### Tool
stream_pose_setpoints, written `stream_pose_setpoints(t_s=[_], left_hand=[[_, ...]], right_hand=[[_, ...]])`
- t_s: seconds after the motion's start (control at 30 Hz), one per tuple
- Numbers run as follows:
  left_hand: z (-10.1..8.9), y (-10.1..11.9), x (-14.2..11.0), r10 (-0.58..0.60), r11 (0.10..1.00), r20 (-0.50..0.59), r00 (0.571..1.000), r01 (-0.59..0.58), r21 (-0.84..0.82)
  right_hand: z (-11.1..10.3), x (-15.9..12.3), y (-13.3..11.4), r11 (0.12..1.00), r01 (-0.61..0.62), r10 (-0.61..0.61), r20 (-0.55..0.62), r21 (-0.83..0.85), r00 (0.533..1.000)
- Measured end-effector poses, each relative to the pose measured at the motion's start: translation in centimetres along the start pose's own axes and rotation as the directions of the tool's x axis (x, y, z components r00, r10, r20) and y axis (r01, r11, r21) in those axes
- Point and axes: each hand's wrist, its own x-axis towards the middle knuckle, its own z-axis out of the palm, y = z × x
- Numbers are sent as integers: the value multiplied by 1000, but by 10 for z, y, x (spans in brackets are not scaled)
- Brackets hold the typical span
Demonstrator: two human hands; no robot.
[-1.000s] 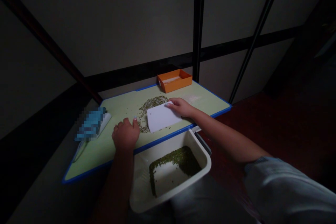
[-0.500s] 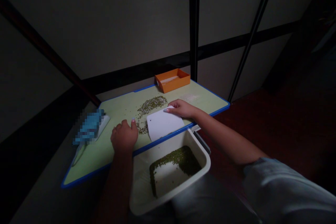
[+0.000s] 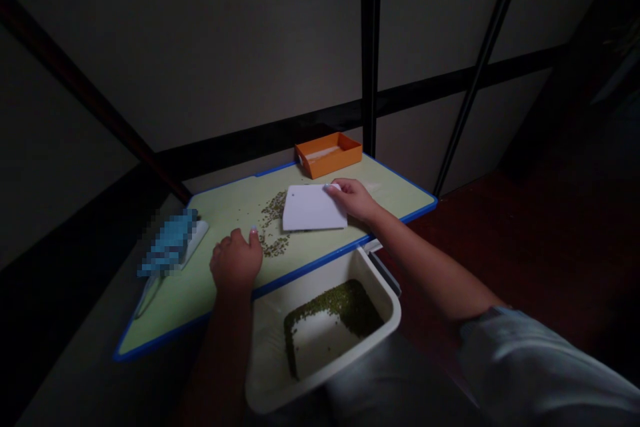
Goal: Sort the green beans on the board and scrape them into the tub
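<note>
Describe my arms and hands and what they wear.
The left hand and right hand wear no gloves, and no watch or bracelet shows. A loose, grey-blue sleeve ends above the bare right forearm. The left forearm looks bare, too.

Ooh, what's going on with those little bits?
A person's right hand holds a white card at the little bits scattered on the table. The left hand is beside them, with nothing seen in it. A white tub with more green bits sits below the table's near edge, and an orange tray stands at the back.
</note>
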Motion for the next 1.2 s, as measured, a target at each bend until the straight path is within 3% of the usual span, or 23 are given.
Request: stream_pose_setpoints(t_s=[0.13, 0.33, 0.6, 0.9, 1.03, 1.2], left_hand=[[0, 0, -1, 3, 1000, -3, 1000, -3, 4], [0, 0, 0, -3, 1000, 3, 1000, 3, 1], [1, -1, 1, 5, 1000, -11, 1000, -5, 15], [1, -1, 0, 12, 1000, -21, 1000, -12, 13], [3, -2, 1, 17, 1000, -37, 999, -16, 7], [5, -4, 3, 21, 1000, -21, 1000, -21, 3]], right_hand=[[-8, 7, 7, 992, 42, -66, -210, -118, 975], [-16, 13, 12, 970, -13, -81, -371, -243, 925], [-13, 12, 9, 935, -65, -41, -288, -349, 957], [-13, 11, 3, 893, -139, -38, -378, -429, 925], [-9, 10, 1, 894, -163, 37, -295, -418, 955], [-4, 10, 5, 925, -92, 30, -170, -368, 985]])
